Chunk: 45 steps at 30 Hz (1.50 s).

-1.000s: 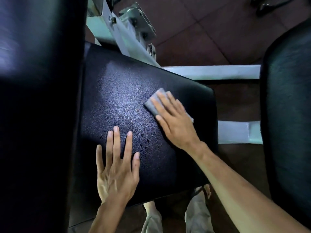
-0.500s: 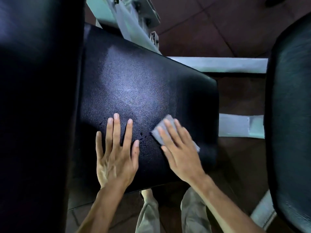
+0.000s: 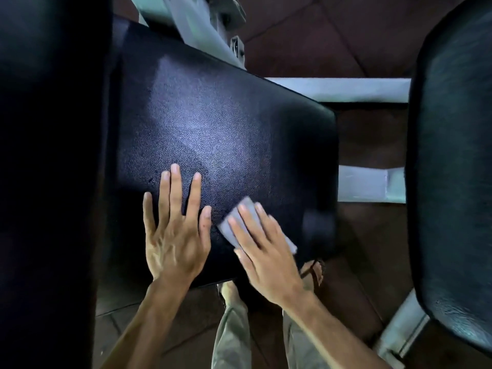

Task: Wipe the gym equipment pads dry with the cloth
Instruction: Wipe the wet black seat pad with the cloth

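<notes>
Head view. Black pad (image 3: pixel 226 123), textured, long axis running from the far-left corner to the right edge, tilted slightly in frame. Left hand (image 3: pixel 174 235) lies flat on the pad near its near edge, fingers straight and spread, pointing away from the person; holds nothing. Right hand (image 3: pixel 263 251) presses the grey cloth (image 3: pixel 234 222) flat against the pad at the near edge, just beside the left hand, fingers straight. Cloth is folded, apparently oblong, long axis diagonal from far-left to near-right; motion blur hides its right end. A second pad (image 3: pixel 452 169) stands well apart at right. White frame (image 3: pixel 340 89) shows behind.
</notes>
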### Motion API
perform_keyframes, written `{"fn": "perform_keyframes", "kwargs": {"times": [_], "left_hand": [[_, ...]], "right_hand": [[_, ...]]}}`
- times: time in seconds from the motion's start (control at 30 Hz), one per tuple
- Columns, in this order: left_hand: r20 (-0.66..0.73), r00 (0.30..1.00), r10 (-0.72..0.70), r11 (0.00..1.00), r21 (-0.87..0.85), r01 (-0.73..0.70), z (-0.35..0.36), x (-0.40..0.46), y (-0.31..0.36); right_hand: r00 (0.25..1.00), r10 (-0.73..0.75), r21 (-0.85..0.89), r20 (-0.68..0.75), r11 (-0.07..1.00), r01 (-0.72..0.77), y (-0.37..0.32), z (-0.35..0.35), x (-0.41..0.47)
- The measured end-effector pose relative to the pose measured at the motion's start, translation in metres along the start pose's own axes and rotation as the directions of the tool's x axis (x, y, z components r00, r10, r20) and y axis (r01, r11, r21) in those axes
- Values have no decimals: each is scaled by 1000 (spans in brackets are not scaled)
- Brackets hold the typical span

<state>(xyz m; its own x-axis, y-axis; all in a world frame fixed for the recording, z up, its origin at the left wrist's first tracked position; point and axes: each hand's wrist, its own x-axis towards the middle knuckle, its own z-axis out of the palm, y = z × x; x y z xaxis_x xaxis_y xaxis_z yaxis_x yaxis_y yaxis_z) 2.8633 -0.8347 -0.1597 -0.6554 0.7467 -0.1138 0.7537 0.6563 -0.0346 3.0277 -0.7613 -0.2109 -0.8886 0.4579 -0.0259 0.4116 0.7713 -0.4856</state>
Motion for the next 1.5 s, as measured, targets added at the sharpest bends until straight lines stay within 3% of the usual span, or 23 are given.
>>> {"fn": "perform_keyframes", "kwargs": {"times": [0.1,0.17,0.23,0.3,0.4,0.53,0.6,0.7,0.77,0.9,0.97,1.1,1.17,1.27,1.37,1.43,1.5], "left_hand": [[-4,1000,0,1000,21,1,1,0,0],[-4,1000,-3,1000,28,3,2,0,1],[-12,1000,4,999,33,-4,3,0,2],[-22,1000,12,1000,21,-11,3,1,2],[-9,1000,-1,1000,13,1,2,0,1],[7,1000,-7,1000,13,7,-1,1,2],[-8,1000,-6,1000,15,6,-3,1,2],[-43,996,-76,995,-62,74,-10,4,11],[-74,997,-26,995,-101,19,-13,13,39],[-22,974,226,974,8,-226,9,32,105],[48,975,215,974,66,-218,25,29,107],[37,969,246,954,169,-249,23,-8,80],[21,979,201,959,199,-201,15,-30,47],[-1,1000,25,977,210,-24,-6,-18,0],[-75,988,-136,986,85,142,-20,41,1],[-76,983,-165,986,14,166,-19,73,21],[-35,995,-88,996,23,89,-10,81,41]], "right_hand": [[1000,14,-54,9,998,-14,44,-1,-23],[977,211,-4,-26,977,-211,59,-6,2],[891,442,79,-101,896,-436,54,-12,45],[811,562,175,-162,825,-537,33,-13,82],[794,595,385,-125,766,-514,-5,-15,100],[900,435,632,-11,700,-331,-21,-21,66],[897,442,665,-31,678,-311,-1,-22,46],[783,613,601,-108,667,-440,46,-20,27],[747,653,499,-123,692,-522,73,-16,22],[768,624,272,-141,771,-576,91,-2,22],[766,621,258,-166,777,-574,92,2,21],[767,617,259,-175,781,-569,94,0,20],[762,623,255,-174,776,-576,92,0,21],[743,643,224,-185,764,-605,90,1,22],[747,641,203,-177,766,-610,89,2,21],[747,640,197,-180,768,-610,90,2,21],[749,636,196,-185,771,-606,91,4,20]]}}
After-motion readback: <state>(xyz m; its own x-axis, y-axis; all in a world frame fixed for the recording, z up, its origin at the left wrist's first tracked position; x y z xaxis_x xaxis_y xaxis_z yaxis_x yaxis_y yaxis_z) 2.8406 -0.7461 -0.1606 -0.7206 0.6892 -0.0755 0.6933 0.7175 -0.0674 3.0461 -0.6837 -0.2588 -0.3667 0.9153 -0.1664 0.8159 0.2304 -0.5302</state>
